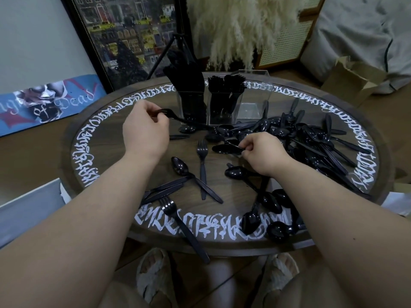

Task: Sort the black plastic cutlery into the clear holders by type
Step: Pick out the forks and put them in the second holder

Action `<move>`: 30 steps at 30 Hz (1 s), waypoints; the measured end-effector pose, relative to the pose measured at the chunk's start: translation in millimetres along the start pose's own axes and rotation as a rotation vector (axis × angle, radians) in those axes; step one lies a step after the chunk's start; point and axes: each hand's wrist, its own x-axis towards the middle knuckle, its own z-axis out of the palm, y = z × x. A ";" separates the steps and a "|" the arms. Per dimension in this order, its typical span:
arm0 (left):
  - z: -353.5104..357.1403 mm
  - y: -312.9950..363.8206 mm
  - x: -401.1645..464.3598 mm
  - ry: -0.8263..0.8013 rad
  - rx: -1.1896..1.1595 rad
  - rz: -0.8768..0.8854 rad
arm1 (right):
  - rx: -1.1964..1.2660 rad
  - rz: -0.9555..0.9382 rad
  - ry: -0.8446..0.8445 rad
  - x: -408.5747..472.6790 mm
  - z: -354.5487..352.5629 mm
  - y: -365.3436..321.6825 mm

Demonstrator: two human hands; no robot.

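Note:
My left hand (pixel 145 130) grips a black fork (pixel 178 117) by its tine end, its handle pointing right toward the holders. My right hand (pixel 262 153) pinches the thin handle of a black piece of cutlery (pixel 231 144) at the edge of a big heap of spoons (pixel 311 138). Three clear holders stand at the table's far side: the left holder (pixel 191 103) is full of knives, the middle holder (pixel 220 105) is full of forks, and the right holder (pixel 251 101) looks empty. A loose fork (pixel 202 156) lies between my hands.
The round wooden table (pixel 115 138) has a ring of white lettering. More spoons, knives and a fork (pixel 178 221) lie near its front edge. A framed picture, a tripod and pampas grass stand behind the table; a cardboard box (pixel 351 78) sits at right.

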 end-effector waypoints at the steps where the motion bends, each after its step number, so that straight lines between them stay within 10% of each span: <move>1: -2.5 0.0 -0.3 0.011 -0.005 0.003 | 0.012 -0.007 0.018 -0.2 -1.2 -2.7; 10: -19.9 -17.8 3.9 0.009 -0.018 -0.013 | 0.042 -0.087 0.188 -1.4 3.5 -34.9; 19: -20.4 -25.2 3.1 -0.046 -0.065 -0.012 | -0.203 0.041 -0.171 -1.7 44.8 -66.0; 30: -24.1 -30.6 10.2 -0.088 -0.399 -0.131 | 0.389 0.037 0.070 -1.6 25.7 -63.9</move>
